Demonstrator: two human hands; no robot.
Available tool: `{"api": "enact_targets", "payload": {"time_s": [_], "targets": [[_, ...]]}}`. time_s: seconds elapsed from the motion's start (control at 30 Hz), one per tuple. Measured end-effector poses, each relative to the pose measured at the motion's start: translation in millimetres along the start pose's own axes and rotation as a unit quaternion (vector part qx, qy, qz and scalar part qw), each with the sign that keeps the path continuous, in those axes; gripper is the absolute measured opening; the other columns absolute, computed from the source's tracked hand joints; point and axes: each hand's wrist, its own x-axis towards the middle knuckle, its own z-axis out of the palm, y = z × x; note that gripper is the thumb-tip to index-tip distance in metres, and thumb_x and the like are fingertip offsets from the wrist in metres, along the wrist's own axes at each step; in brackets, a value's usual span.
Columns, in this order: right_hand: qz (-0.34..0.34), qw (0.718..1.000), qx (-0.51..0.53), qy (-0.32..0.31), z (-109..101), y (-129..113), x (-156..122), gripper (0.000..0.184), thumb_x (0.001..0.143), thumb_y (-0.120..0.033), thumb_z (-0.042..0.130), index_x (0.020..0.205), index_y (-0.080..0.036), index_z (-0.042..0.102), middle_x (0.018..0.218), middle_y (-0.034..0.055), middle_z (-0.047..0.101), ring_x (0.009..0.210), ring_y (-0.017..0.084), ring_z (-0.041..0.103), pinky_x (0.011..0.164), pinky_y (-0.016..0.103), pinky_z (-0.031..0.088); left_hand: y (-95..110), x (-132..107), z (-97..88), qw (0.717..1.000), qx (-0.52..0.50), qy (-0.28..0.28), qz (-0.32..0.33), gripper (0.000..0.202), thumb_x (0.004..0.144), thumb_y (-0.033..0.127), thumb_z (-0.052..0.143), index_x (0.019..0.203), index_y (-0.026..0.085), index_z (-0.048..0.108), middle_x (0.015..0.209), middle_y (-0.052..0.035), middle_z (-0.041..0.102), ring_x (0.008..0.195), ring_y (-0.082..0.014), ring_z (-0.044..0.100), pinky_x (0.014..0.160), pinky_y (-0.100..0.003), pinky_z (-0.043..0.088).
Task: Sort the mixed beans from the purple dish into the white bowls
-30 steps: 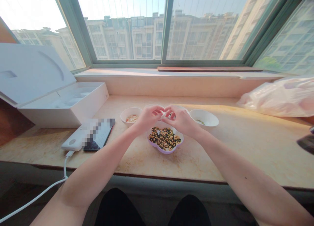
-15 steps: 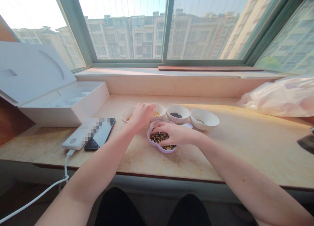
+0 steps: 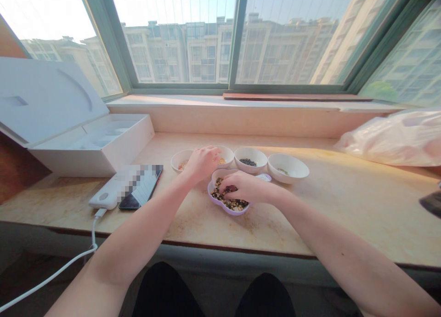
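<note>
Hands apart, close together. Right hand dipping fingertips into mixed beans in lilac scalloped dish, lower middle of frame, long axis roughly left-right. Left hand curled above small white bowl, beyond dish, on pale marble windowsill. Any grip hidden.

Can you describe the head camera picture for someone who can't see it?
A person's right hand reaches into a purple dish of mixed beans, while the left hand is over small white bowls. They are on a wide windowsill.
</note>
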Motion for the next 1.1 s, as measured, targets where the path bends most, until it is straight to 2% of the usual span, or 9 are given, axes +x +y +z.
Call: {"api": "enact_targets", "payload": {"time_s": [0.3,0.5,0.77,0.97,1.1], "targets": [[0.009,0.998,0.032,0.044,-5.4,-6.2,-3.9,0.013,0.083,-0.022,0.070,0.079,-0.026,0.082,0.092,0.0032,0.079,0.084,0.025,0.071,0.084,0.036,0.056,1.0,-1.4,-0.4,1.000,-0.027,0.009,0.003,0.029,0.100,0.022,0.052,0.116,0.020,0.077,0.120,-0.0075,0.077,0.107,-0.0244,0.072,0.098,-0.036,0.054],[0.007,0.998,0.033,0.054,-5.6,0.2,-4.3,0.015,0.084,-0.022,0.070,0.084,-0.028,0.085,0.098,0.0023,0.081,0.089,0.026,0.073,0.087,0.037,0.056,0.9,-1.4,-0.7,0.999,-0.032,0.005,0.001,0.029,0.099,0.021,0.054,0.116,0.020,0.077,0.121,-0.0076,0.077,0.107,-0.0246,0.072,0.099,-0.036,0.054],[-0.014,0.999,-0.003,0.041,-9.3,10.2,-4.2,0.017,0.088,-0.024,0.070,0.095,-0.023,0.086,0.099,0.0045,0.081,0.086,0.021,0.073,0.084,0.032,0.056,0.9,-1.8,-1.0,0.999,-0.042,0.006,0.012,0.029,0.098,0.020,0.055,0.116,0.020,0.077,0.120,-0.0070,0.077,0.107,-0.0242,0.072,0.100,-0.036,0.054],[0.050,0.995,0.013,0.083,-15.1,4.3,-7.4,0.016,0.088,-0.031,0.071,0.086,-0.023,0.085,0.086,0.0037,0.080,0.077,0.020,0.069,0.075,0.032,0.052,3.2,-3.4,-4.6,0.996,-0.088,0.014,0.007,0.029,0.100,0.019,0.053,0.116,0.019,0.077,0.120,-0.0080,0.077,0.104,-0.0223,0.072,0.100,-0.036,0.055],[0.110,0.975,0.103,0.164,-18.7,6.3,-8.1,0.036,0.091,-0.051,0.067,0.084,-0.019,0.081,0.075,0.0027,0.073,0.067,0.016,0.061,0.065,0.030,0.046,10.7,-7.5,-10.9,0.986,-0.161,0.010,0.047,0.029,0.099,0.017,0.055,0.117,0.022,0.076,0.119,-0.0056,0.076,0.097,-0.0167,0.072,0.095,-0.031,0.057]]}}
